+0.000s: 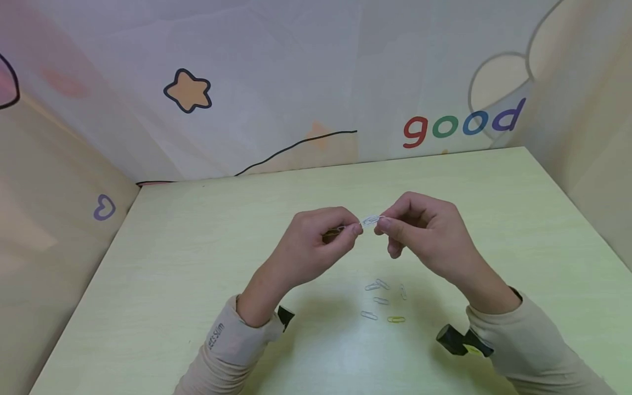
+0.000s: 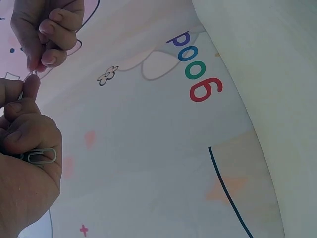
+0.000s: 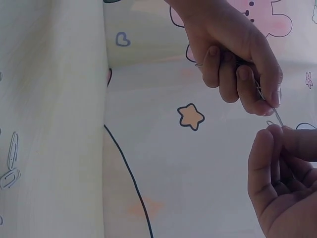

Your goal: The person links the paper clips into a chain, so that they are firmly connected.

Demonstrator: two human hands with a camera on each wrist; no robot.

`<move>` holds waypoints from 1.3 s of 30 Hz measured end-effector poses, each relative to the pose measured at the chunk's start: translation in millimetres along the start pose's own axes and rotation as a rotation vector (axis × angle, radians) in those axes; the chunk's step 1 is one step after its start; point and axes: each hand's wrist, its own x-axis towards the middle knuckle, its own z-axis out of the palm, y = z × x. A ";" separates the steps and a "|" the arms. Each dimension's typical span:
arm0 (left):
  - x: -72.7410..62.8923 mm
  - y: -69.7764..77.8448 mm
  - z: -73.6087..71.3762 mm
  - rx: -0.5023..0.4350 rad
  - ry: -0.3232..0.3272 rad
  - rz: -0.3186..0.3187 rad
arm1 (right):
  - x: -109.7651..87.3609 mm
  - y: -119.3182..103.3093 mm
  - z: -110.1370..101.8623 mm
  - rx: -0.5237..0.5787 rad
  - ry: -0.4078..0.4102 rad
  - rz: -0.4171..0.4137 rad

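Note:
Above the table, both hands meet over a white paper clip [image 1: 370, 220] that spans the small gap between their fingertips. My left hand [image 1: 318, 241] pinches one end with thumb and index finger. More clips [image 1: 333, 232] show inside its curled fingers, and in the left wrist view a pale clip [image 2: 43, 156] pokes out by the palm. From the other side, my right hand [image 1: 432, 236] pinches the far end of the white clip between thumb and forefinger. In the right wrist view, thin wire [image 3: 278, 118] runs between the two sets of fingertips.
Below the hands, several loose silver paper clips [image 1: 381, 300] and a yellow one [image 1: 396, 319] lie on the pale green table [image 1: 197, 274]. A printed cloth backdrop [image 1: 296, 82] rises behind the table's far edge and along both sides.

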 end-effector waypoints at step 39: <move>1.0 -6.6 3.0 -0.260 -0.259 -0.283 | -3.6 -6.1 1.6 0.240 0.040 -0.179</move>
